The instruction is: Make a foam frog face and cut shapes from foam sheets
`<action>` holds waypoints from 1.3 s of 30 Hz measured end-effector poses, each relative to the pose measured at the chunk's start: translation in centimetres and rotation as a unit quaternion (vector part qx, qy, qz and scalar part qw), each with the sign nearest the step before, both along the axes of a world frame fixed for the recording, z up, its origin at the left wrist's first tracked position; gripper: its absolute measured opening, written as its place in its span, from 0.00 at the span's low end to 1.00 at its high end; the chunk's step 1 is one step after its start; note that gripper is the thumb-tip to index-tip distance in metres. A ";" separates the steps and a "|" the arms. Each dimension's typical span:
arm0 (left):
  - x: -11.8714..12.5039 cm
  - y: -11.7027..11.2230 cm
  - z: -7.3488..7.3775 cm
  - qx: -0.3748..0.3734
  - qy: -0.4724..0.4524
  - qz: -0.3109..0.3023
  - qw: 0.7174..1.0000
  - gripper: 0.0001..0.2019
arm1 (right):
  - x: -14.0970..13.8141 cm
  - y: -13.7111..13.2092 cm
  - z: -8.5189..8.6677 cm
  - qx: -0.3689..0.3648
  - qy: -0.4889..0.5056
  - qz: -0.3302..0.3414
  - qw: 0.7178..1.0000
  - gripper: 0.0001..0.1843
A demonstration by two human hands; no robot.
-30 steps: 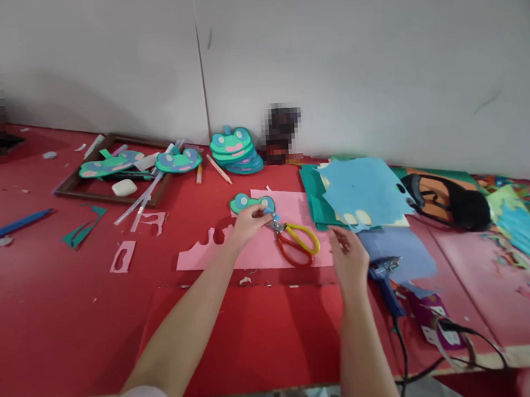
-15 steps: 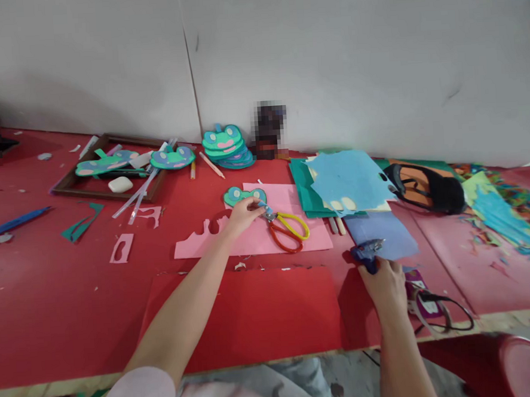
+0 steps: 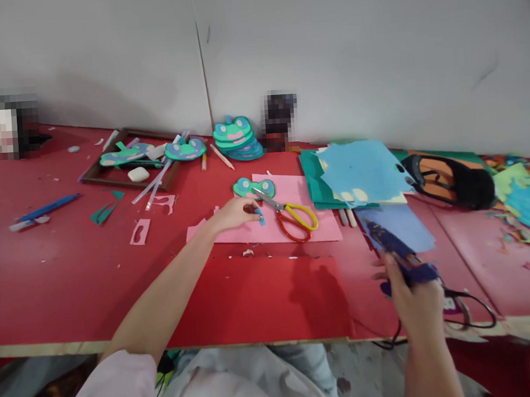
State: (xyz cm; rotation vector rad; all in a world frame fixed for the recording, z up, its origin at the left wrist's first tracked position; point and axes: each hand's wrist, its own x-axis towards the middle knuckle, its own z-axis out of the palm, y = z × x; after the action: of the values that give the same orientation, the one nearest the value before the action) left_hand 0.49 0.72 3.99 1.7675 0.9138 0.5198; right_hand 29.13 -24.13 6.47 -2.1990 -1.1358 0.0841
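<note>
My left hand (image 3: 238, 213) pinches a small blue piece (image 3: 260, 215) of paper or foam over the pink sheet (image 3: 325, 228). Just beyond it lies a green frog-face cutout (image 3: 245, 188) with blue eyes. A pair of scissors (image 3: 288, 212) with one yellow and one red handle rests on the pink sheet, its blade tips over the cutout. My right hand (image 3: 414, 294) is wrapped round a dark blue glue gun (image 3: 396, 241), raised off the table with its nozzle pointing away and to the left. A black cord trails from it.
Stacked frog faces (image 3: 237, 137) stand against the wall. A brown frame (image 3: 171, 177) holds more faces, glue sticks and an eraser (image 3: 138, 174). Blue and green sheets (image 3: 362, 168) lie right of centre beside a black-and-orange case (image 3: 452, 181). A red sheet (image 3: 262, 306) lies nearest me.
My right hand has lifted the glue gun from the table. My left hand has drawn back from the frog-face cutout towards me, carrying the small blue piece.
</note>
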 end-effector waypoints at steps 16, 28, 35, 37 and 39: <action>-0.1 0.4 -2.4 0.115 0.091 -0.031 0.989 0.04 | -10.5 7.6 -2.7 -0.098 0.200 0.189 0.956 0.22; -0.1 0.6 -2.5 0.118 0.091 -0.039 0.988 0.03 | -11.7 8.7 -3.4 -0.134 0.185 0.201 0.952 0.23; -0.4 0.6 -2.6 0.079 0.057 -0.021 0.995 0.01 | -11.6 8.7 -3.6 -0.133 0.184 0.208 0.951 0.22; -0.4 0.6 -2.7 0.086 0.063 -0.015 0.994 0.02 | -11.6 8.6 -3.5 -0.128 0.185 0.209 0.952 0.22; -0.3 0.6 -2.8 0.096 0.072 -0.014 0.993 0.02 | -11.6 8.4 -3.5 -0.124 0.188 0.211 0.951 0.21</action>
State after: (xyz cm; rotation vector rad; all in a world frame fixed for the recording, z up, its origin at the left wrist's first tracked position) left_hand 0.19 1.36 1.17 2.0101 0.9623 0.4787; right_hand 17.49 -15.72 3.01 -1.9875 -1.4035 0.8331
